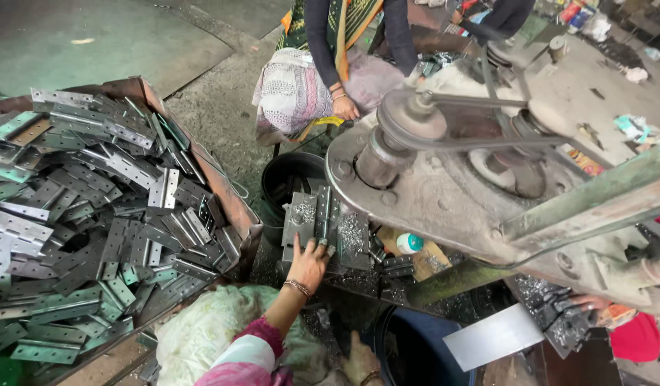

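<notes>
While the left hand [308,263] reaches up from the lower centre of the frame, its fingers lie spread on a small stack of grey metal hinge plates [323,227] standing on the worktop [358,286] in front of the machine; the fingers touch the plates without closing round them. Whether the right hand [360,361] at the bottom edge is clenched or released cannot be told, as it is mostly cut off. A beaded bangle [298,287] sits on the left wrist.

A heavy press machine [444,193] with a belt-driven pulley [412,121] overhangs the right half of the frame and screens much of the worktop. A green steel beam [587,200] crosses its front. Metal shavings lie scattered on the plates and the worktop.

At left, a rusty open crate [222,189] is heaped with flat, perforated steel hinges [94,207], dull grey, some tinted green. A black bucket [287,175] stands just behind the stack; its contents cannot be made out. A dark blue tub [415,343] stands at lower centre, beside a plain metal sheet [494,336].

Another person [344,50] sits at the top centre, one hand [344,109] near the machine. A further hand [587,302] shows at lower right.
</notes>
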### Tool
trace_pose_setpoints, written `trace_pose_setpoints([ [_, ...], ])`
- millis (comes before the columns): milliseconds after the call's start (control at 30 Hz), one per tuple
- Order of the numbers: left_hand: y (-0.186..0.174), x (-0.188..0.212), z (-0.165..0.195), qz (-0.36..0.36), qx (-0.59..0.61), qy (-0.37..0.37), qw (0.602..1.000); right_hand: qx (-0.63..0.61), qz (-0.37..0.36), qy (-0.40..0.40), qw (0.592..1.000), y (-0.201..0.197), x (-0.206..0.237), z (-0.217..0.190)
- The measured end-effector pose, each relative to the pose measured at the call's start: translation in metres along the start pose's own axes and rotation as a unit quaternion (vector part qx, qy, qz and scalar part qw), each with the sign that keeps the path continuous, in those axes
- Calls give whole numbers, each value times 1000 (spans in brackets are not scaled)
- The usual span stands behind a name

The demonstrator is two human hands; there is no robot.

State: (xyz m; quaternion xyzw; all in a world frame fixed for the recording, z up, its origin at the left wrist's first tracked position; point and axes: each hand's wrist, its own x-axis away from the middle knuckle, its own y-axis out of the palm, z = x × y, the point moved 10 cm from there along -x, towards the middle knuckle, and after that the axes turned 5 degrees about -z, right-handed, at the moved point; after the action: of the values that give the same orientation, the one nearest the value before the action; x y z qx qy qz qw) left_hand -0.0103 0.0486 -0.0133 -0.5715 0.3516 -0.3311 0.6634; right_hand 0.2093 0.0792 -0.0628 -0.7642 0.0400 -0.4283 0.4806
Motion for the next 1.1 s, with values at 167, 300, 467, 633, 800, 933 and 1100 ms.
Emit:
trace_pose_setpoints([
  [167,-12,-13,-16,13,-31,-68,997,2,-3,7,1000,-13,1,5],
  [300,-10,-22,-17,-24,-32,-71,997,-13,29,40,999,10,-2,5],
  [467,-11,-18,-20,-24,-16,-81,996,-58,41,34,997,17,-1,9],
  [633,-5,-15,-20,-54,-19,-60,997,-18,-1,31,999,-7,2,11],
  [800,-12,-14,-20,-8,-14,-54,998,7,26,15,1000,-7,2,5],
  [933,-7,-13,-20,-45,-9,-49,998,-61,83,7,995,15,-1,1],
  [1100,-26,-9,-14,6,-48,-44,998,-74,8,20,997,32,-10,4],
])
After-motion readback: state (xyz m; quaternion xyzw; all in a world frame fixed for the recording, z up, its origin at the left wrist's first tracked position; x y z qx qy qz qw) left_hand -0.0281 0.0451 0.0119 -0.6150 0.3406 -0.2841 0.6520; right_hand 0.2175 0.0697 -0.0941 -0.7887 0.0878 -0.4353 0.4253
